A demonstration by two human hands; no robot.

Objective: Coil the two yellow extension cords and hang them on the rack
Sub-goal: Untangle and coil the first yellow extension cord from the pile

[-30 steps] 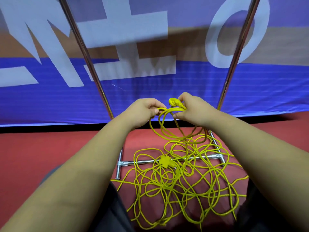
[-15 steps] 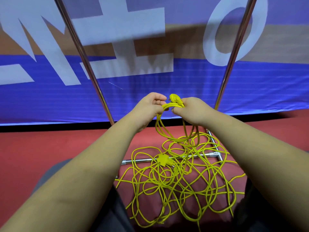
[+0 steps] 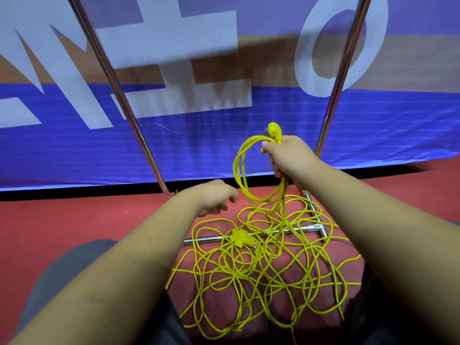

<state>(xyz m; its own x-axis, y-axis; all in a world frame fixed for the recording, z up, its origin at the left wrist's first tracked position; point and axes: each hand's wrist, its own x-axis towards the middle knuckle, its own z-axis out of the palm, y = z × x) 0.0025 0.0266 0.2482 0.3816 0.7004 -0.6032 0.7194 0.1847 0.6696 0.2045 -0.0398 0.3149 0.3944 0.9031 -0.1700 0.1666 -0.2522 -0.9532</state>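
A tangled heap of yellow extension cord (image 3: pixel 268 277) lies on the red floor between my knees, with a flat yellow socket block (image 3: pixel 239 237) near its top. My right hand (image 3: pixel 286 155) is raised and shut on a few coiled loops of the cord (image 3: pixel 245 175), the yellow plug (image 3: pixel 274 130) sticking up above my fist. A strand runs down from the coil into the heap. My left hand (image 3: pixel 215 199) hangs lower and to the left, blurred, fingers loosely apart, holding nothing. The rack's two chrome uprights (image 3: pixel 117 90) (image 3: pixel 344 70) rise on either side.
The rack's chrome base bar (image 3: pixel 209 239) and its right foot (image 3: pixel 315 212) lie on the floor under the cord. A blue banner with large white letters (image 3: pixel 174 135) hangs close behind the rack. My dark-trousered knees (image 3: pixel 69 275) flank the heap.
My left hand let go of the loops and dropped down and to the left. My right hand kept the coil and moved up and right.
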